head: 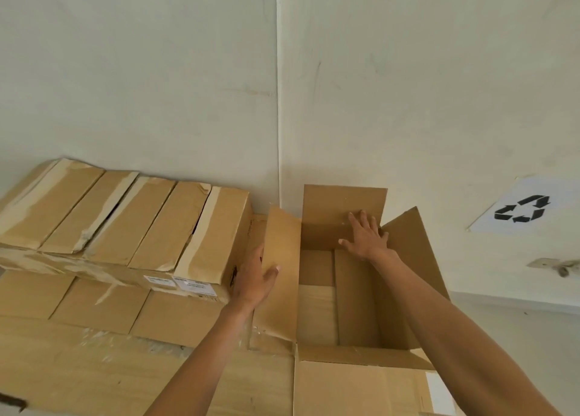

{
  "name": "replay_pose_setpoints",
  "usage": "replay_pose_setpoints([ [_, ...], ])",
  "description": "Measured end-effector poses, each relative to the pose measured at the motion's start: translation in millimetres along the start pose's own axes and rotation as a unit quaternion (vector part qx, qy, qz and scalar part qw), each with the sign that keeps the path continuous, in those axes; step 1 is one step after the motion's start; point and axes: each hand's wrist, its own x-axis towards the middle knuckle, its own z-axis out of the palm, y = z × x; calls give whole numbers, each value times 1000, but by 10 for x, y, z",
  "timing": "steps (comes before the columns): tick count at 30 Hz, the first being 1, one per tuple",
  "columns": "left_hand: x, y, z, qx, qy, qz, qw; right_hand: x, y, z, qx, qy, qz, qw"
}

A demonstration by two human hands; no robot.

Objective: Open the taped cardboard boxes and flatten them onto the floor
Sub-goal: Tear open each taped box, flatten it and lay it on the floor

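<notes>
An open cardboard box point(354, 315) stands in front of me with all its top flaps raised or folded out. My left hand point(252, 279) holds the left flap point(281, 258), thumb on its inner face and fingers behind it. My right hand point(365, 235) lies flat with spread fingers against the far flap point(332, 205), which stands upright by the wall. The right flap point(417, 246) leans outward. The box's inside looks empty.
A stack of taped cardboard boxes point(125, 221) sits to the left, touching the open box, with more boxes point(103, 302) beneath. White walls meet in a corner behind. A recycling sign point(522, 209) is fixed on the right wall. Pale floor shows at lower right.
</notes>
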Motion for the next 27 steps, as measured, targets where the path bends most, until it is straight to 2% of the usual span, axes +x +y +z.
replay_pose_setpoints([
  [2, -17, 125, -68, -66, -86, -3, 994, 86, 63, 26, -4, -29, -3, 1000],
  [4, -61, 316, -76, -68, -159, -6, 985, 143, 102, 33, 6, -38, -13, 999],
  [7, -55, 548, 85, 0, -217, 53, 975, 175, 143, -22, 54, -29, -32, 998],
  [10, -14, 635, 363, 108, -267, 68, 955, 97, 187, -226, 120, -17, -67, 990],
  [13, 10, 550, 622, 193, -266, 74, 941, -132, 292, -510, 183, 76, -71, 978],
  [16, 1, 472, 759, 155, -200, 49, 966, -506, 575, -690, 221, 240, -40, 945],
  [18, -1, 435, 787, 118, -180, 23, 976, -817, 831, -689, 235, 297, 11, 926],
  [20, -4, 423, 782, 101, -174, 4, 980, -1107, 1063, -623, 263, 256, 95, 925],
  [22, 2, 449, 792, 84, -173, -23, 981, -1326, 1182, -501, 319, 141, 145, 926],
  [24, -3, 530, 834, 86, -183, -51, 978, -1430, 1217, -355, 369, 56, 122, 920],
  [27, 13, 657, 897, 76, -219, -90, 969, -1451, 1221, -219, 374, 60, 70, 923],
])
